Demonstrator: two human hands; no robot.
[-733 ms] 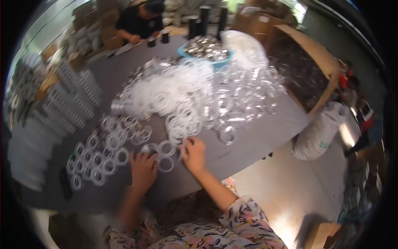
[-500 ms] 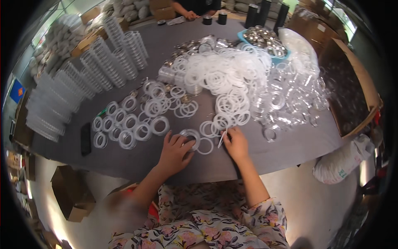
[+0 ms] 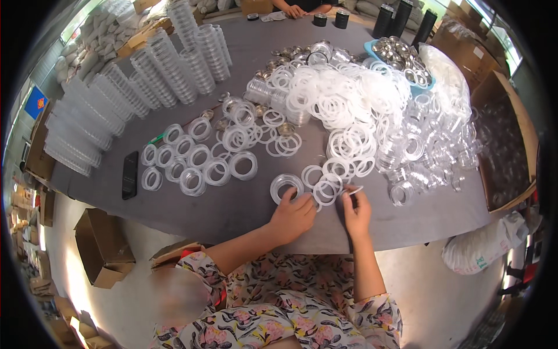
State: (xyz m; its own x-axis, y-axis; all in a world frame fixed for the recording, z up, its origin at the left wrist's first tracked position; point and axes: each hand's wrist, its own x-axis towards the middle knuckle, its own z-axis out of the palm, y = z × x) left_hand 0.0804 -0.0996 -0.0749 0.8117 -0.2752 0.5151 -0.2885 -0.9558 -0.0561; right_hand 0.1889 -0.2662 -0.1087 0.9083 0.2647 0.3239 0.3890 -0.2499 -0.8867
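My right hand (image 3: 357,213) is closed in a pinch on a thin white ring (image 3: 356,189), held tilted just above the grey tabletop. My left hand (image 3: 293,217) rests low over the table with bent fingers drawn together. Its fingertips are at the edge of another flat white ring (image 3: 317,202), mostly covered by the hand. Touching the left thumb side is a clear round lid-like ring (image 3: 286,188), lying flat. Beyond both hands, loose white rings (image 3: 336,170) overlap in a trail up to a large heap (image 3: 349,93).
Grouped clear rings (image 3: 216,171) lie left of my hands, beside a black phone (image 3: 130,175). Tall stacks of clear rings (image 3: 168,70) line the far left. Clear pieces (image 3: 407,145) and a blue basin (image 3: 431,85) of metal parts are right. Across the table another person's hand (image 3: 295,11) shows.
My left hand has moved right, off the clear ring and onto the flat white ring beside it. The white ring in my right hand has tipped from upright to nearly level. The view has shifted.
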